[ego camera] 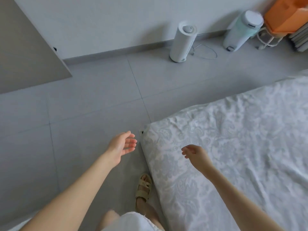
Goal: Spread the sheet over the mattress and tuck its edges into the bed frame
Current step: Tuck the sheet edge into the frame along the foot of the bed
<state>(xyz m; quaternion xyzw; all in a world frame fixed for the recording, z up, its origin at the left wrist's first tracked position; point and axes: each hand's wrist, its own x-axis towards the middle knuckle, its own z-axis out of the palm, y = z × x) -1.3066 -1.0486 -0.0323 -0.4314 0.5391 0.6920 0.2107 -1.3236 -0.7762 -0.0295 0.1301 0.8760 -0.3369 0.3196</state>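
Both hands hold nothing: left hand fingers relaxed just left of the sheet corner, right hand fingers loosely released above the sheet

Soft even daylight, faint shadows, wide-angle bending at edges

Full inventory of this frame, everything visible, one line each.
sheet: 1, white with pale pattern, spread out, right half
floor: 1, grey tiles, left and centre
tower appliance: 1, white, upright by the far wall
cable: 1, white, looped on floor beside the tower appliance
second appliance: 1, white and mint, by wall, top right
container: 1, orange, top right corner
panel: 1, grey, top left
sandal: 1, beige, on a foot by the sheet's edge
left hand: 1, bare, open, over floor near the sheet corner
right hand: 1, bare, open, above the sheet
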